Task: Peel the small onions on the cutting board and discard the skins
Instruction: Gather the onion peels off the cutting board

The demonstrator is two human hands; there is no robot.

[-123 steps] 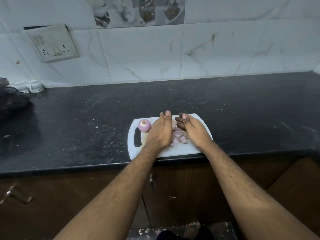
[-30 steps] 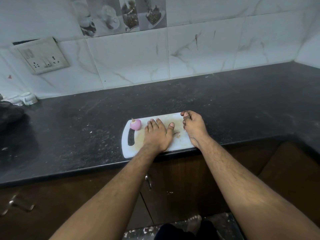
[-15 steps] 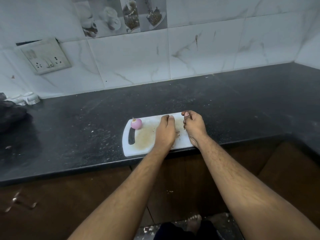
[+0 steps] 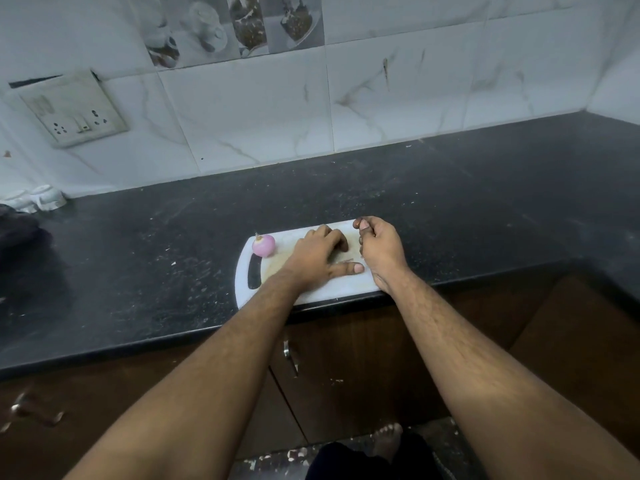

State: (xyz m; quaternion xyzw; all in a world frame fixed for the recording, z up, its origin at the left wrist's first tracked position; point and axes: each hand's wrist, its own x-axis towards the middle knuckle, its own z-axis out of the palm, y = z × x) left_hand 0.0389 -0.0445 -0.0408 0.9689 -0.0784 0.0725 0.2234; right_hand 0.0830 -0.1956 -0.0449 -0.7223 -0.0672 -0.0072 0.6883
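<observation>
A white cutting board (image 4: 325,294) lies at the counter's front edge. One peeled pink onion (image 4: 264,245) sits at its far left corner, above the handle slot. My left hand (image 4: 317,259) lies palm down on the middle of the board, fingers bent at the tips and thumb stretched toward the right. My right hand (image 4: 379,249) hovers over the board's right end, its fingers curled into a fist around gathered onion skins, which are mostly hidden inside it. A small skin scrap (image 4: 347,260) lies between the two hands.
The black stone counter (image 4: 450,209) runs left and right and turns a corner at the far right. A dark cloth (image 4: 17,230) and white cups (image 4: 41,199) sit at the far left. A socket plate (image 4: 74,110) hangs on the tiled wall. Brown cabinet doors (image 4: 346,358) stand below.
The pile of skins seen on the board 4 s ago is gone from it. My left hand slid across the board and its fingers bent; my right hand stayed curled.
</observation>
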